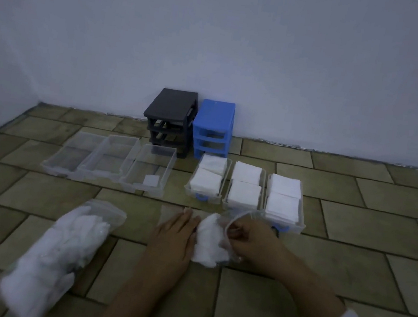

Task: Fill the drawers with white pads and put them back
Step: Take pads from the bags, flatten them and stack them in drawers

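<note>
Head cam | L hand (pixel 176 236) flat on pad bag (pixel 211 241) | R hand (pixel 250 239) pinching it | no legible text

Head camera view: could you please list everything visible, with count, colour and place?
Black drawer frame: one, empty, at the wall.
Blue drawer frame: one, empty, right of the black one.
Empty drawers: three, clear, left row; the rightmost holds one pad.
Filled drawers: three, clear, right row, white pads inside.
Large bag of pads: one, clear, near left.
Small bag of pads: one, clear, between the hands.
Floor: tan tiles.
Left hand: flat beside the small bag.
Right hand: pinches the small bag.
</note>
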